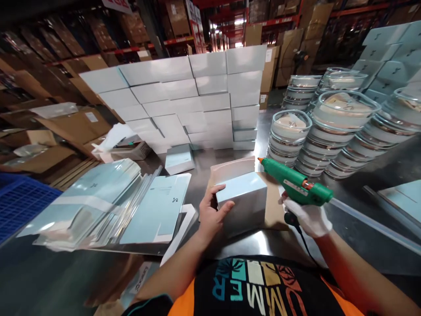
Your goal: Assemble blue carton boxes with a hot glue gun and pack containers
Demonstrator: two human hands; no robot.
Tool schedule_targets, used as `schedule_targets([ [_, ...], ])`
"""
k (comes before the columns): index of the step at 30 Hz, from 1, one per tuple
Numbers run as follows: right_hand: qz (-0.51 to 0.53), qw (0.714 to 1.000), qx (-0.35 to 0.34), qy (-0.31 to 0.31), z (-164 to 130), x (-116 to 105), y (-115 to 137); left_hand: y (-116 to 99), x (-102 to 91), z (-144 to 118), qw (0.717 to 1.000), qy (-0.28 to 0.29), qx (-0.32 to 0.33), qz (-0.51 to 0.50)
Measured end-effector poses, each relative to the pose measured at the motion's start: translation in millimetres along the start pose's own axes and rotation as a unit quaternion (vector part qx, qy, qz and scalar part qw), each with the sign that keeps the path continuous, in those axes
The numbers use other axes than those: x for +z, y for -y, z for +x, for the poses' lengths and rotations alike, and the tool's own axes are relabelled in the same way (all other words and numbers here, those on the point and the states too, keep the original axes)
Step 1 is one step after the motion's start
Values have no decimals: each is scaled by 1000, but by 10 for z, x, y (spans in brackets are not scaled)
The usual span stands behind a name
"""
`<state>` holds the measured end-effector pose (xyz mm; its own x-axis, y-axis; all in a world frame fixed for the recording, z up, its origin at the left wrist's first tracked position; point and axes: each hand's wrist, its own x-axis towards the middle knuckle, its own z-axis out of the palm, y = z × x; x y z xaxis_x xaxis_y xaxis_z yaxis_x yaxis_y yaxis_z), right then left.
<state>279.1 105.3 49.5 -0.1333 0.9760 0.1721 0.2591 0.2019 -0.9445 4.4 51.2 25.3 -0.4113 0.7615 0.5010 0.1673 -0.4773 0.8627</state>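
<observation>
While left hand (213,211) half-curled around box (243,186), right hand (308,215) tight around glue gun (286,172)

Lettering on the black shirt (263,267), bottom centre of the frame: coloured capitals, inverted, running R, E, M, M, U from left to right. Light-blue sheet (156,210), left of centre: a black handwritten mark, possibly "25", though it is too small to read with certainty. Hanging sign (117,4), top edge, left of centre: red characters, cut by the frame and illegible. Green glue gun (279,170), right of centre: a pale label (296,186) whose print cannot be resolved.
</observation>
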Motion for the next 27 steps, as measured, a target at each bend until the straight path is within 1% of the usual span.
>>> schedule_targets([
  [1, 52, 997, 50, -1, 18, -11, -33, 8, -11, 9, 1000, -3, -6, 0],
  [2, 105, 989, 106, 4, 36, -13, -75, 14, -21, 17, 1000, -6, -13, -1],
  [3, 151, 975, 163, 17, 55, -13, -127, 17, -34, 23, 1000, -9, -23, -1],
  [4, 176, 960, 213, 34, 73, -17, -192, 17, -49, 28, 999, -11, -38, -3],
  [5, 165, 954, 247, 45, 89, -31, -266, 16, -67, 32, 998, -10, -55, -6],
  [7, 78, 959, 271, 36, 116, -98, -430, 11, -113, 39, 996, -11, -85, -14],
  [10, -60, 967, 247, -17, 147, -258, -610, 12, -184, 48, 994, -19, -101, -23],
  [11, -82, 968, 234, -33, 152, -296, -625, 17, -199, 49, 994, -21, -102, -25],
  [13, -78, 977, 191, -53, 151, -297, -564, 32, -206, 45, 993, -14, -110, -28],
  [15, -11, 992, 118, -31, 147, -170, -389, 48, -180, 28, 993, -2, -115, -26],
  [17, 79, 996, 39, 27, 163, 53, -150, 63, -137, -2, 994, 10, -108, -12],
  [18, 103, 993, 11, 54, 181, 177, -29, 69, -118, -20, 995, 19, -97, -1],
  [21, 95, 988, -33, 117, 238, 486, 236, 90, -104, -73, 997, 61, -40, 29],
  [23, 82, 986, -56, 134, 247, 587, 289, 115, -142, -99, 995, 87, 1, 39],
  [24, 74, 987, -64, 129, 242, 603, 281, 132, -170, -108, 994, 96, 17, 45],
  [27, 34, 991, -72, 103, 208, 554, 182, 188, -246, -131, 990, 115, 57, 65],
])
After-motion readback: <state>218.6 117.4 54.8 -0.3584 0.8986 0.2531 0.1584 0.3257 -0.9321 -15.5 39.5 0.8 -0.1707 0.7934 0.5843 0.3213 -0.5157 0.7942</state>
